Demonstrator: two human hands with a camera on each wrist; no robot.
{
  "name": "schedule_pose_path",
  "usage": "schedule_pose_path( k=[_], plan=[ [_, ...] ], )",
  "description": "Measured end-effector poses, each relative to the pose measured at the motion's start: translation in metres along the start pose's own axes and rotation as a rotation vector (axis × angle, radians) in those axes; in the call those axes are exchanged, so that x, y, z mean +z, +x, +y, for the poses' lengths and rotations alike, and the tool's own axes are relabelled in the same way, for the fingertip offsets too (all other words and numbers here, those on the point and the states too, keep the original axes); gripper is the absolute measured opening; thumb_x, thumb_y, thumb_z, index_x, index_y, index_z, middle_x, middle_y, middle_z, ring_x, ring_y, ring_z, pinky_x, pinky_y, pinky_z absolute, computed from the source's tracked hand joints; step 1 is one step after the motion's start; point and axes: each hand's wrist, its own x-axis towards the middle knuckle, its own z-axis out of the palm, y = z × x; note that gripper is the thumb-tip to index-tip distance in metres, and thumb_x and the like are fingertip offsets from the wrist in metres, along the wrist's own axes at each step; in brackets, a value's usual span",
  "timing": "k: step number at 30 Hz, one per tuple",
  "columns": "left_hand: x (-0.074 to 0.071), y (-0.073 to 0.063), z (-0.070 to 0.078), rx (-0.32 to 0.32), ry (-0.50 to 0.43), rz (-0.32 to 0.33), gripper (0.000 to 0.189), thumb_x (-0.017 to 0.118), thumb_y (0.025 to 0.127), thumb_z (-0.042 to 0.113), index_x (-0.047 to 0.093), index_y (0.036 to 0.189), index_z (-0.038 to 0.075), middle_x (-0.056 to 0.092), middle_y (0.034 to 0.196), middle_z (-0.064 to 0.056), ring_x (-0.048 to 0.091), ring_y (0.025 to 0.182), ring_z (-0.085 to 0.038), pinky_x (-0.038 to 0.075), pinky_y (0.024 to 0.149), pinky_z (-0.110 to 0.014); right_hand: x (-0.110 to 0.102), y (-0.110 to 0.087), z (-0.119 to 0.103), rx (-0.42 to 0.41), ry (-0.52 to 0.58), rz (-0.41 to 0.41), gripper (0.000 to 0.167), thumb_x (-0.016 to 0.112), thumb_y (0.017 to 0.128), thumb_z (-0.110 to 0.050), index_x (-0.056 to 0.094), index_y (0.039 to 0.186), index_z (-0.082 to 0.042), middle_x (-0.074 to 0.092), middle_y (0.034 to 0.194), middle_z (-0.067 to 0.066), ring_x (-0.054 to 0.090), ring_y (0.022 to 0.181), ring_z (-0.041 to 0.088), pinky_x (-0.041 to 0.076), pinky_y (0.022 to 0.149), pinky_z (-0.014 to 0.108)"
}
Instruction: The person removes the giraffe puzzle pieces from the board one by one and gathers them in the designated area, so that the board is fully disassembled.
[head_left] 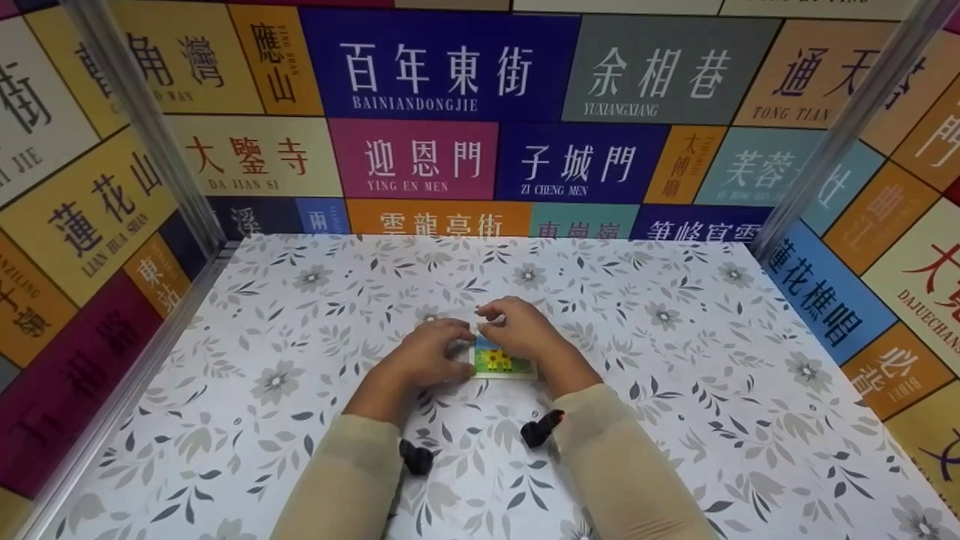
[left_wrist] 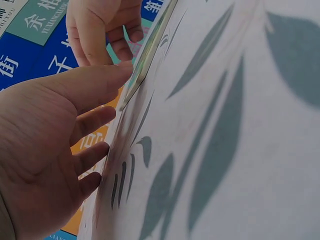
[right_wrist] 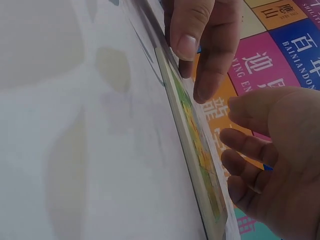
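A small flat picture board (head_left: 496, 361) lies on the patterned tabletop. It has a pale border and yellow figures on green, with some blue above. My left hand (head_left: 429, 354) is at its left side; in the left wrist view the thumb reaches its near corner, the other fingers spread loosely. Over the far right part of the board, my right hand (head_left: 523, 330) bends its fingers loosely and covers some of the picture. The right wrist view shows the board's pale edge (right_wrist: 182, 125) with the right fingers (right_wrist: 250, 145) beside it, nothing visible between them.
White cloth with grey flowers and leaves covers the table (head_left: 270, 465). Behind it stands a wall of coloured panels (head_left: 442, 67) with lettering. Clear upright posts (head_left: 150, 112) rise at the corners. A small black device (head_left: 417, 457) sits at each wrist.
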Motion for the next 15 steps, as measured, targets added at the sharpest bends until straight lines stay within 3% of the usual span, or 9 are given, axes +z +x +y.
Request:
schedule_pose_path(
  k=[4,11,15],
  plan=[
    [0.0,0.0,0.001,0.002,0.046,-0.028,0.044,0.078,0.094,0.033,0.073,0.135,0.019,0.056,0.162,-0.006,0.042,0.158,-0.034,0.023,0.135,-0.058,0.002,0.0,0.004,-0.033,-0.013,-0.024,0.034,0.072,0.102,-0.028,0.074,0.134,-0.017,0.069,0.133,0.009,0.066,0.128,0.03,0.054,0.113,0.05],
    [0.0,0.0,0.001,-0.022,0.044,-0.044,0.043,0.078,0.094,0.035,0.073,0.134,0.021,0.054,0.164,-0.002,0.039,0.159,-0.033,0.024,0.134,-0.059,0.001,0.002,0.01,-0.059,-0.036,-0.054,0.034,0.077,0.095,-0.019,0.077,0.128,-0.014,0.067,0.128,0.008,0.065,0.116,0.027,0.055,0.109,0.046],
    [0.0,-0.001,0.002,-0.031,0.044,-0.046,0.042,0.079,0.095,0.034,0.073,0.134,0.022,0.054,0.164,-0.001,0.039,0.159,-0.032,0.024,0.135,-0.058,0.0,0.001,0.011,-0.086,-0.078,-0.086,0.036,0.075,0.096,-0.02,0.076,0.131,-0.013,0.063,0.13,0.009,0.063,0.118,0.026,0.053,0.111,0.045]
  ],
)
